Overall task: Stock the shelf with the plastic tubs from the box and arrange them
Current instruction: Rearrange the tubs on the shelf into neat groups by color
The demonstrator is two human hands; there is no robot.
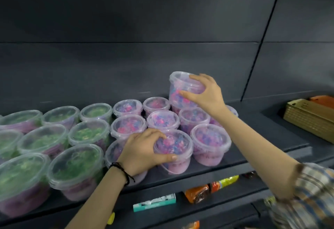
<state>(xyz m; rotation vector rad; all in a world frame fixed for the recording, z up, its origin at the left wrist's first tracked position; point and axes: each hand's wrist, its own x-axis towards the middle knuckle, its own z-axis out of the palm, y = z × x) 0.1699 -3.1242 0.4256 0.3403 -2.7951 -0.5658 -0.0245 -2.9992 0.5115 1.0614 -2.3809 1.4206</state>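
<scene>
The left hand (142, 151) grips the lid of a pink tub (174, 151) at the shelf's (262, 136) near edge. The right hand (204, 93) clasps a raised tub (180, 88) above the far row. Green-filled tubs (75, 167) stand left, a cardboard box (310, 118) right.

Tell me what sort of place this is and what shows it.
Most likely a shop aisle being stocked. A dark display shelf holds rows of lidded green tubs and pink-and-blue tubs, packaged goods sit on the shelf below, and a cardboard box lies at the right.
</scene>
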